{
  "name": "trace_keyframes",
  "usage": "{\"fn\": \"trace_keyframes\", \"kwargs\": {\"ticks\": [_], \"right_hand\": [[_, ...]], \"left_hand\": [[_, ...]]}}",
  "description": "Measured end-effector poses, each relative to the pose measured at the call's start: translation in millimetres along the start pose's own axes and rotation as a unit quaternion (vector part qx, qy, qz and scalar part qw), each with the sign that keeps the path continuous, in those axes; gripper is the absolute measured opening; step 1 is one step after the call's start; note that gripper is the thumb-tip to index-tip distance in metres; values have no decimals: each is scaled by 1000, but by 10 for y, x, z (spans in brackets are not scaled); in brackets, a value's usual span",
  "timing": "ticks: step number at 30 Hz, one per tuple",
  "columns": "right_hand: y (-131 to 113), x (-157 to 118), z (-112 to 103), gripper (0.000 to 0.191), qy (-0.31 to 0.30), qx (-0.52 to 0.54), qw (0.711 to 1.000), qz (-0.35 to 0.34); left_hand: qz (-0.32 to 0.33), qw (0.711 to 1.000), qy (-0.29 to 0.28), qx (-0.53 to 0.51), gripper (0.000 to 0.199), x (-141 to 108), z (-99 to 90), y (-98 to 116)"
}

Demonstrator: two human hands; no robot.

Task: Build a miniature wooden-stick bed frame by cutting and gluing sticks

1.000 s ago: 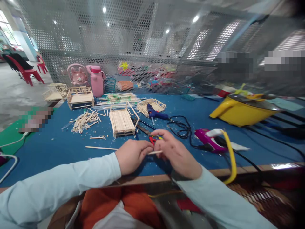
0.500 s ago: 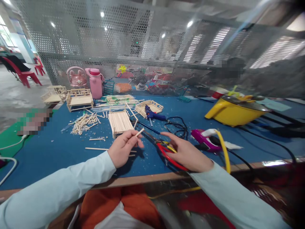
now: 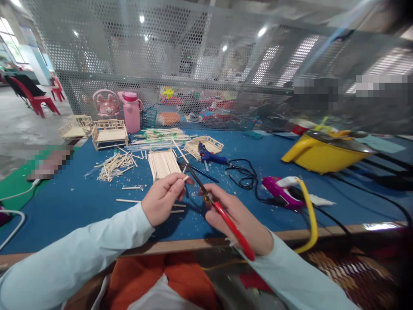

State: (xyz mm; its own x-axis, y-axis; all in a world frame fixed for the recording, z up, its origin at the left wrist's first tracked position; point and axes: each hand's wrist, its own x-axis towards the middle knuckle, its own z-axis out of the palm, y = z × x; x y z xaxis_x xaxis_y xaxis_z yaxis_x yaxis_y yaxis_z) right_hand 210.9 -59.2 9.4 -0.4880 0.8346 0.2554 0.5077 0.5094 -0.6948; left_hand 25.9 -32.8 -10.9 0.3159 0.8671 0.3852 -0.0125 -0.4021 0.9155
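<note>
My left hand [image 3: 164, 199] pinches a short wooden stick [image 3: 186, 177] between thumb and fingertips. My right hand [image 3: 248, 217] is closed on a pair of red-handled scissors [image 3: 235, 232], whose long dark blades slant up and left, just right of the stick. Whether the blades touch the stick I cannot tell. Behind my left hand stands a small slatted piece of wooden sticks [image 3: 164, 162], its near edge partly hidden by my fingers. A few loose sticks [image 3: 128, 201] lie on the blue table beside that hand.
A stick pile [image 3: 116, 167] and finished stick models [image 3: 109, 134] are at left. Behind lie a blue glue gun [image 3: 209, 156] and a hexagonal stick frame [image 3: 190, 148]. A purple glue gun [image 3: 282, 191] and yellow pan [image 3: 325, 153] stand right; a pink bottle [image 3: 131, 114] stands back left.
The scissors have come up off the table in my right hand, which moved left toward the stick. My left hand shifted slightly left, still pinching the stick.
</note>
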Motion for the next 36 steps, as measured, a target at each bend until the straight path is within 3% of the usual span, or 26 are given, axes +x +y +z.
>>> {"fn": "trace_keyframes", "kwargs": {"ticks": [7, 36], "right_hand": [[-26, 13, 102, 59, 48, -90, 994, -32], [-59, 34, 116, 77, 85, -165, 976, -113]], "left_hand": [[35, 997, -4, 70, 30, 8, -57, 2], [113, 988, 24, 107, 22, -57, -66, -11]]}}
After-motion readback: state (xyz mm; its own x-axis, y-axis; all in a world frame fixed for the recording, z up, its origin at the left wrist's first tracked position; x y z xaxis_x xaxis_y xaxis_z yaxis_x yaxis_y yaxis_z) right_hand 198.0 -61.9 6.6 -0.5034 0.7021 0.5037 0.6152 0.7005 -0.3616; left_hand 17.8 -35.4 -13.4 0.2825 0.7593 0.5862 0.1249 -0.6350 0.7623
